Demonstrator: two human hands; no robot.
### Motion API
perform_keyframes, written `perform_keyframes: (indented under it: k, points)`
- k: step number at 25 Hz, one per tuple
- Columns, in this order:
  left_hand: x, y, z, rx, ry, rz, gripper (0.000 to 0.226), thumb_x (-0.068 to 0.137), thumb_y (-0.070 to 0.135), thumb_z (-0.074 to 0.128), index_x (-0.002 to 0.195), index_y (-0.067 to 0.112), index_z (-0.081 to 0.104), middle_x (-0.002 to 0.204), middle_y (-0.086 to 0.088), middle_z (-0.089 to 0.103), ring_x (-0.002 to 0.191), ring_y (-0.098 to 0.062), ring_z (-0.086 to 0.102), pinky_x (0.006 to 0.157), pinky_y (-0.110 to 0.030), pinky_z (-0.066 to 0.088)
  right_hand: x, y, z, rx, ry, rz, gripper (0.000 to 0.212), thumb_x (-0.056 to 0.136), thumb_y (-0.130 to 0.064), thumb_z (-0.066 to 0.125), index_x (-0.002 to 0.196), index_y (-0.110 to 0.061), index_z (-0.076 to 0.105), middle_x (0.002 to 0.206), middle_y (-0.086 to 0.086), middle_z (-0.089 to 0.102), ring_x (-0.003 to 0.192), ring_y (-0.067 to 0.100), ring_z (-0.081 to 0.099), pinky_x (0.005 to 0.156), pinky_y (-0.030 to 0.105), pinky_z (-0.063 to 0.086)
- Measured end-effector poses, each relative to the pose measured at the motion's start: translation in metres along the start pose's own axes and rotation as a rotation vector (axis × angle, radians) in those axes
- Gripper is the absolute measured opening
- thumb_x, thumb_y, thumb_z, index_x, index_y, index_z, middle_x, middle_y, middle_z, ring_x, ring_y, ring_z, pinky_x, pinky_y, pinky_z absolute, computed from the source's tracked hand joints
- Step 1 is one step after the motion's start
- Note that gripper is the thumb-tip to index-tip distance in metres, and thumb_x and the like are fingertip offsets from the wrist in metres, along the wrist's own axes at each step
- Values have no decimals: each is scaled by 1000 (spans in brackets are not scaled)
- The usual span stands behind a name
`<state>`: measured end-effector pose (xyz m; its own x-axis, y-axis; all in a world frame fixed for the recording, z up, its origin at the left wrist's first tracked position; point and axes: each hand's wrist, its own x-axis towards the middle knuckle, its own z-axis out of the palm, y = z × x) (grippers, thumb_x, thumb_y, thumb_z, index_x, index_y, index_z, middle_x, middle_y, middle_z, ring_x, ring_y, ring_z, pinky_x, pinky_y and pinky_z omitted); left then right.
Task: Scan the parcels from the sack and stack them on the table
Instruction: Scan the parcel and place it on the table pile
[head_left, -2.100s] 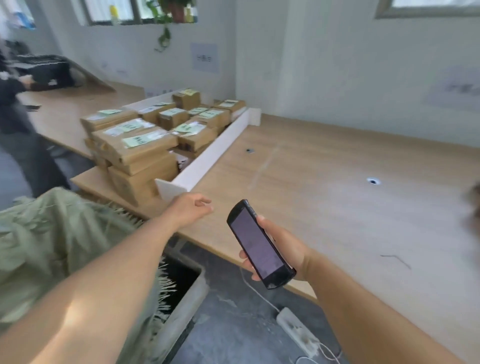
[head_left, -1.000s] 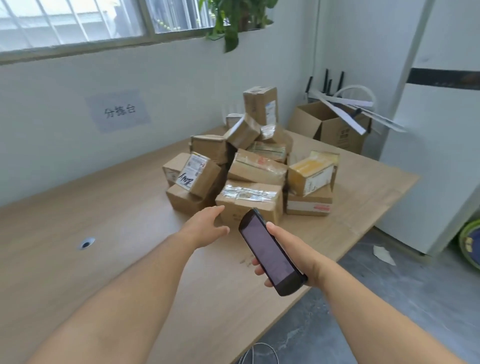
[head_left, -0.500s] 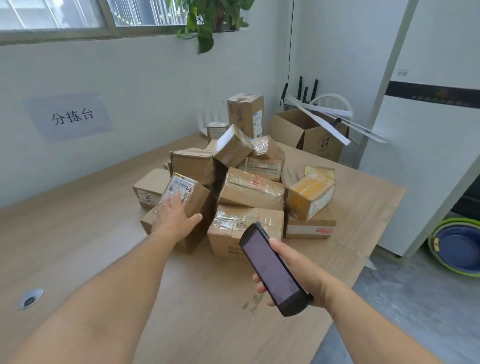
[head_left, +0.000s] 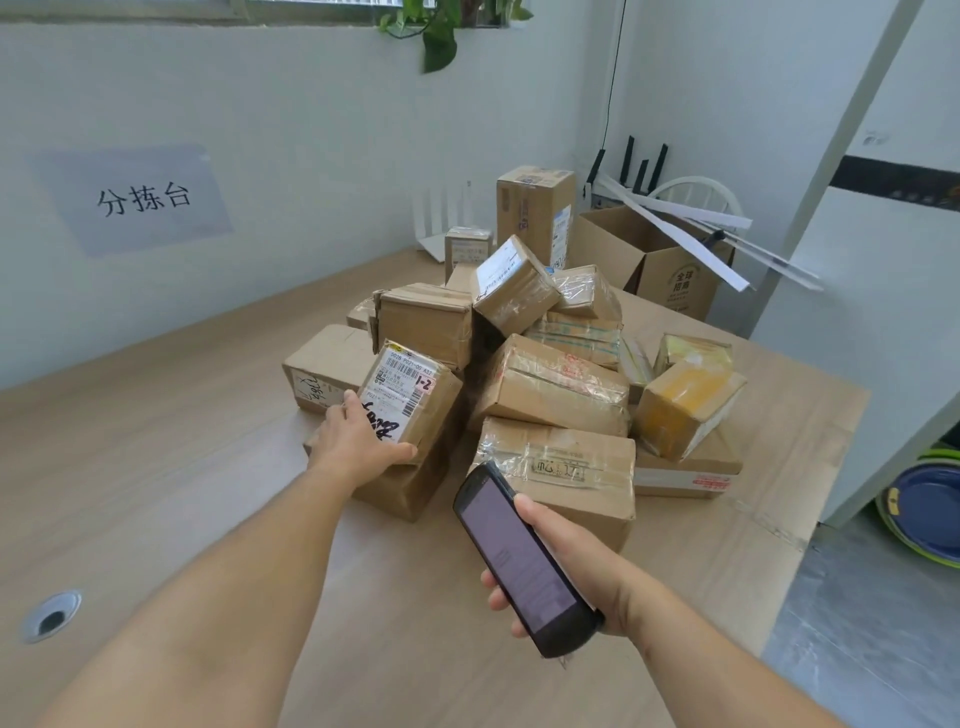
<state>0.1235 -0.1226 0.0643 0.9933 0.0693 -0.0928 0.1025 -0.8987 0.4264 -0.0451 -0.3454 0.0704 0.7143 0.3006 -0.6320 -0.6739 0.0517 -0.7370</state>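
A loose heap of several brown cardboard parcels (head_left: 550, 384) lies on the wooden table (head_left: 156, 467). At its left front a tilted parcel with a white shipping label (head_left: 415, 387) rests on a lower box. My left hand (head_left: 358, 441) grips that labelled parcel at its near lower edge, thumb on the front. My right hand (head_left: 566, 566) holds a black handheld scanner (head_left: 519, 556) with its dark screen up, near the table's front edge, just in front of a taped parcel (head_left: 566, 462). A yellow-taped box (head_left: 685, 405) sits at the heap's right.
An open carton (head_left: 670, 270) with white strips stands at the table's far right corner. A cable hole (head_left: 52, 618) is at the left of the tabletop. A white cabinet (head_left: 883, 312) and stacked coloured basins (head_left: 924, 514) are on the right. A wall sign hangs behind.
I turned from the stacked parcels to this heap and came closer. My left hand reached forward and closed on the labelled parcel. The scanner stayed in my right hand.
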Motion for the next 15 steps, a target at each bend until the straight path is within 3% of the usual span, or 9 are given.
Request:
perform_keyframes:
  k: [7, 12, 15]
  points:
    - [-90, -63, -38, -48, 146, 11, 110, 61, 48, 82, 146, 21, 18, 128, -7, 28, 128, -28, 35, 105, -40, 35, -18, 8, 38, -40, -45, -9, 68, 96, -61, 40, 122, -2, 61, 100, 17, 68, 81, 23, 68, 69, 37, 57]
    - [-196, -148, -36, 160, 58, -146, 110, 59, 51, 80, 145, 22, 17, 125, -4, 26, 126, -24, 35, 101, -36, 40, -25, 44, 81, -148, -171, 45, 68, 97, -61, 40, 123, -2, 61, 100, 19, 68, 84, 29, 67, 73, 42, 56]
    - [-248, -176, -12, 417, 40, -183, 108, 64, 62, 74, 143, 20, 14, 126, -5, 28, 122, -24, 35, 103, -32, 35, -29, 70, 98, -202, -235, 81, 66, 97, -61, 40, 123, -4, 60, 100, 19, 68, 84, 29, 68, 74, 43, 56]
